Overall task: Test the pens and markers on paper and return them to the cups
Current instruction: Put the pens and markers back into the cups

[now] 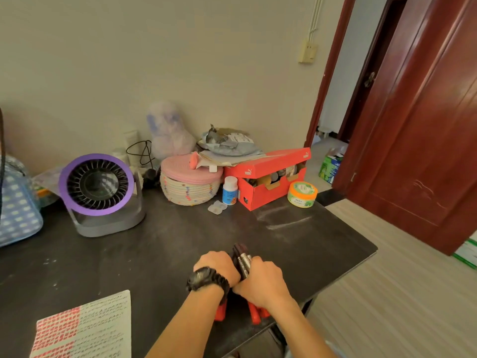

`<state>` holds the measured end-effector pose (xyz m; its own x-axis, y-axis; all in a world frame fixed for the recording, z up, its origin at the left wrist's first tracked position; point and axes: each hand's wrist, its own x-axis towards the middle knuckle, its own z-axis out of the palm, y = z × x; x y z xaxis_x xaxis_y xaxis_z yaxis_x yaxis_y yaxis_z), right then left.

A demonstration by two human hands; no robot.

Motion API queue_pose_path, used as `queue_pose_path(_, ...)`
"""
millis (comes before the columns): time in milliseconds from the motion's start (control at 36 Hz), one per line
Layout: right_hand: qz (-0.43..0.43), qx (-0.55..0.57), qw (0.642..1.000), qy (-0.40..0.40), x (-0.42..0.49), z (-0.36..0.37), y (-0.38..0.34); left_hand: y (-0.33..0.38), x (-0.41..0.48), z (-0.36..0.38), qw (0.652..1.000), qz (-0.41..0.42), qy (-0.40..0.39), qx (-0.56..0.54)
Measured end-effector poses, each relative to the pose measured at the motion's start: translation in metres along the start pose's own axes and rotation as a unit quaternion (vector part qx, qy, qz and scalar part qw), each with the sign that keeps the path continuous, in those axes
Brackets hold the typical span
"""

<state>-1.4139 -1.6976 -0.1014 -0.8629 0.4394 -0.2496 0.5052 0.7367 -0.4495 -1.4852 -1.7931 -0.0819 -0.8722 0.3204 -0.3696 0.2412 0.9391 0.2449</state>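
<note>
1. Far left: blue patterned bag (15, 210) at the table's left end, cut off by the frame.
2. Purple-ringed desk fan (98, 187) on a grey stand, upright, grille toward the camera, just right of the bag.
3. Near-left corner: paper sheet (87, 329) flat on the dark table (154, 241). It has red marks on its left part and dark scribble lines across the rest. It is well apart from both hands.
4. Back centre: woven rope basket (189, 184) with a pink lid, and a white pill bottle (229, 190) just beside its right side.
5. Front centre: left hand (219, 264), black wristwatch (206, 279) on the wrist, knuckles up. It is curled onto the left side of the marker bundle (242, 259), fingertips hidden.
6. The marker bundle sits between the two hands, near the table's front edge. Dark barrels poke out away from the camera, and red ends stick out under the wrists. Can't tell the count, or whether it touches the table.
7. Right hand (263, 280): clenched round the bundle's right side, thumb over the top, heel touching the left wrist.
8. Back right: red Puma shoebox (271, 182), lid ajar, packaging piled on top. An orange-lidded round tub (302, 194) stands at its front right corner.
9. Far right: dark red wooden door (426, 125), standing open.
</note>
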Motion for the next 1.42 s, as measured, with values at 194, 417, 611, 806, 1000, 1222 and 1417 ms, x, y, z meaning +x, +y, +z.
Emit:
queue_pose_path(194, 0.086, 0.265, 0.958, 0.073, -0.004, 0.008, 0.019, -0.035, -0.002, -0.011, 0.974, 0.007, -0.034, -0.225)
queue_pose_path(417, 0.086, 0.663, 0.727, 0.154, 0.001, 0.016, 0.031, -0.066, -0.010, -0.011, 0.804, 0.083, 0.107, -0.580)
queue_pose_path(611, 0.074, 0.667, 0.702, 0.238, -0.003, 0.016, 0.002, -0.068, -0.024, 0.007, 0.769, 0.089, 0.296, -0.559)
queue_pose_path(806, -0.076, 0.435, 0.853, 0.277, -0.018, 0.043, -0.015, -0.068, -0.028, 0.020, 0.802, 0.116, 0.336, -0.481)
queue_pose_path(1000, -0.084, 0.359, 0.893, 0.259, -0.023, 0.040, -0.017, -0.067, -0.025, 0.030, 0.822, 0.139, 0.311, -0.457)
queue_pose_path(1222, -0.003, 0.331, 0.920, 0.209, -0.016, 0.039, -0.015, -0.071, -0.020, 0.024, 0.842, 0.123, 0.265, -0.454)
queue_pose_path(1417, 0.018, 0.418, 0.897, 0.142, -0.029, 0.036, -0.042, -0.122, -0.041, -0.002, 0.775, 0.080, 0.284, -0.559)
